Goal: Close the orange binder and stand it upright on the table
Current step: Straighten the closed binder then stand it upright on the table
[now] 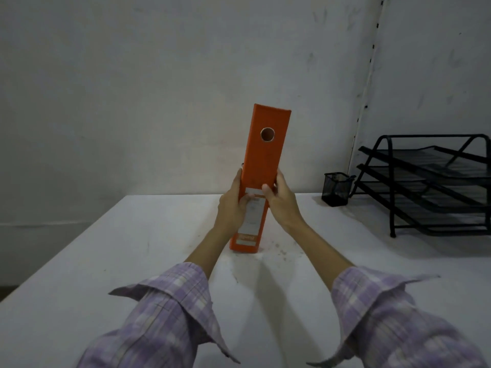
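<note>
The orange binder [265,160] is closed and stands on its bottom edge on the white table [132,261], spine towards me, leaning slightly to the right at the top. The spine has a round finger hole near the top and a white label low down. My left hand [233,205] grips the binder's left side, thumb across the label. My right hand [281,200] grips the right side, thumb on the spine.
A black mesh pen cup [336,188] stands at the back of the table to the right. A black three-tier wire letter tray [435,184] fills the far right. A grey wall [159,88] rises behind the table's back edge.
</note>
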